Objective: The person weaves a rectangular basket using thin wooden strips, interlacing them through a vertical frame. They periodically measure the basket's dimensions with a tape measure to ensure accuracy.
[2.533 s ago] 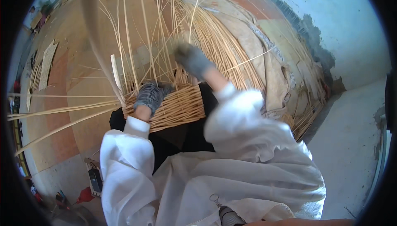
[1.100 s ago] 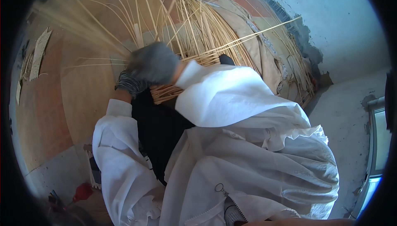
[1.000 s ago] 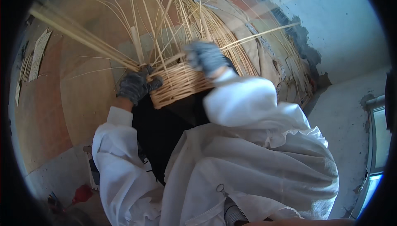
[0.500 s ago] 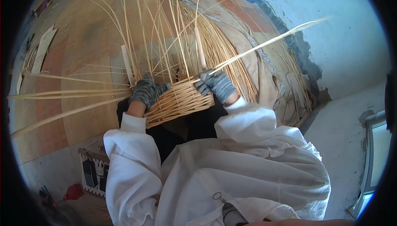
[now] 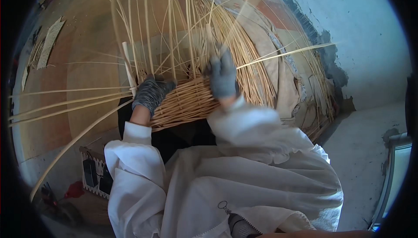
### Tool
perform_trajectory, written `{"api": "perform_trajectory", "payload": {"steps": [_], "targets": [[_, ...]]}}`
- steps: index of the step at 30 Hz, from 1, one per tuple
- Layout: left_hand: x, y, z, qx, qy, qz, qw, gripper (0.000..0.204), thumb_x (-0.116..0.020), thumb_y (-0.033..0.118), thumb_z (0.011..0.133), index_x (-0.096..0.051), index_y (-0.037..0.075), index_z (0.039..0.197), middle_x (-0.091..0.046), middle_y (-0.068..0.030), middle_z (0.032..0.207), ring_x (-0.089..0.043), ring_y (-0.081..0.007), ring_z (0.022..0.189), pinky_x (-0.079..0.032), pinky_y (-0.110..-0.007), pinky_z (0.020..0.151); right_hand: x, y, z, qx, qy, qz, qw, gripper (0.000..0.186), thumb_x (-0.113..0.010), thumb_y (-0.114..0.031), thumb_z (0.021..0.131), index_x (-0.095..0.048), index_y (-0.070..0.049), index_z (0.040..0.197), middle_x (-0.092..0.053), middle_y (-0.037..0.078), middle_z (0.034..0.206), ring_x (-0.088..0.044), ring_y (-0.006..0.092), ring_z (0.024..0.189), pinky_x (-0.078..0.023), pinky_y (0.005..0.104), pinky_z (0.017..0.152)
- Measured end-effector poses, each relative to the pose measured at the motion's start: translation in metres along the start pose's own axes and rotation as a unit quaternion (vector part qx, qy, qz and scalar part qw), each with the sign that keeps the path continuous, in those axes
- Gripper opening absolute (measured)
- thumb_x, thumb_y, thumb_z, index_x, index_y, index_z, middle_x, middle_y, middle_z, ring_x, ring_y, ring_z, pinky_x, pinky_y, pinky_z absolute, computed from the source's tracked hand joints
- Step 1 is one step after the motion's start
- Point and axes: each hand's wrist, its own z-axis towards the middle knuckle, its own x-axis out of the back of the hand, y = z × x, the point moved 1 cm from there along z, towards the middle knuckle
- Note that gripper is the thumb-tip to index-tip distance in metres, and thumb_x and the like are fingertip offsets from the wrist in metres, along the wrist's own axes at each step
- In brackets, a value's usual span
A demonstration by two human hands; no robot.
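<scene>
Basket (image 5: 191, 101) rests on the person's lap (image 5: 191, 132), seemingly to keep it within reach. The left hand (image 5: 152, 93) is clamped over its left end, likely steadying it; the right hand (image 5: 223, 75) (blurred, so its grip cannot be told) is by the right end.

A flat floor of tan and reddish-brown panels (image 5: 93, 29) spreads across the left and far side. Along the right stands a bluish-white plastered wall (image 5: 365, 42), its base edged by a ragged dark-grey patch (image 5: 337, 70). A pale-framed glass window (image 5: 399, 168) sits at near right; the light is cool.
</scene>
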Motion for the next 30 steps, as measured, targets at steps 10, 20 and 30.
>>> {"api": "perform_trajectory", "payload": {"steps": [10,20,30], "targets": [[-0.047,0.095,-0.051,-0.169,0.153,0.302,0.926,0.073,-0.062,0.045,0.075,-0.036,-0.003,0.123,-0.053,-0.0259,0.110,-0.053,-0.0365,0.102,-0.040,-0.036,0.089,0.069,-0.019,-0.014,-0.018,-0.016,0.185,0.983,0.012,-0.056,-0.006,0.082,-0.049,-0.002,0.091,-0.055,0.007,0.077,-0.057,0.0187,0.065,-0.052,0.0319,0.061],[-0.105,0.084,-0.021,-0.008,0.027,0.306,0.952,0.062,-0.051,0.057,0.076,-0.058,0.002,0.104,-0.055,-0.0191,0.106,-0.055,-0.0331,0.098,-0.040,-0.042,0.087,0.043,-0.002,0.107,0.134,-0.118,-0.411,0.894,0.036,-0.052,-0.013,0.083,-0.044,0.001,0.116,-0.057,0.011,0.083,-0.057,0.0249,0.077,-0.048,0.0352,0.077],[-0.124,0.052,-0.066,-0.351,0.269,0.349,0.826,0.059,-0.065,0.049,0.069,-0.058,0.003,0.104,-0.048,-0.0192,0.112,-0.041,-0.0340,0.112,-0.032,-0.041,0.096,0.198,0.022,0.019,-0.339,0.017,0.434,0.834,0.023,-0.041,-0.023,0.089,-0.048,-0.001,0.086,-0.041,0.005,0.056,-0.048,0.0241,0.058,-0.045,0.0505,0.080]]}}
